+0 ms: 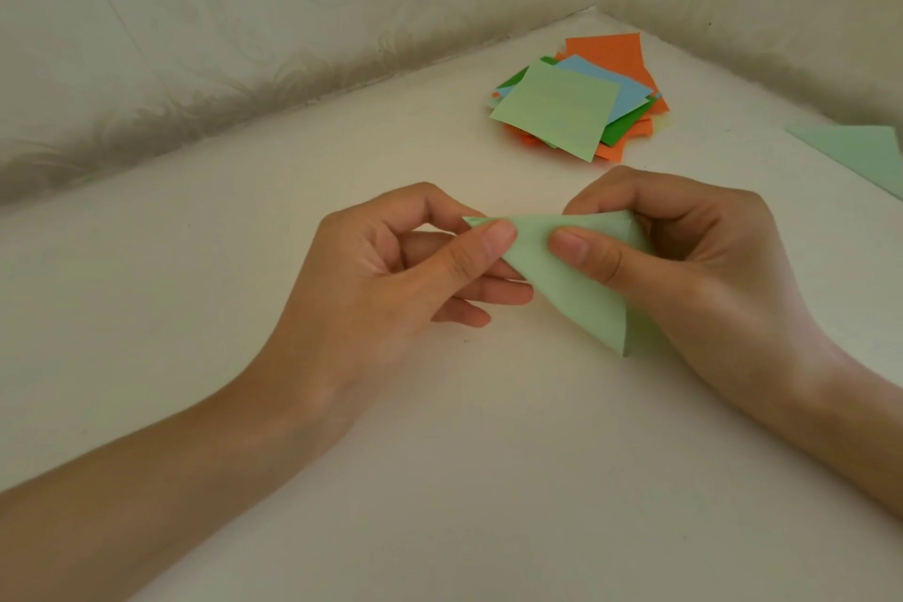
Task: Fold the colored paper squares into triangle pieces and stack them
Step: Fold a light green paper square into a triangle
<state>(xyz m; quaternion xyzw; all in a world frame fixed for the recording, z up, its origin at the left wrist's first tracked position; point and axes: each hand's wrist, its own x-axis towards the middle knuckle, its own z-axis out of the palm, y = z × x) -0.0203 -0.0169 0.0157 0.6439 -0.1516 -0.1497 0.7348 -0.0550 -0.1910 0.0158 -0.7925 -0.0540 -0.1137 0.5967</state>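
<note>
Left grip point(391, 274) and right grip point(694, 269) both pinch the folded green paper point(567, 296); align its corners exactly before creasing.

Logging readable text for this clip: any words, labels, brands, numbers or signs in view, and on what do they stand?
None: no readable text anywhere in the frame.
The folded green paper, pinched by the left hand and the right hand, is blank.
The pile of colored squares and the green piece at the right edge show no print.
The wall carries only a faint pattern, no letters.
</note>
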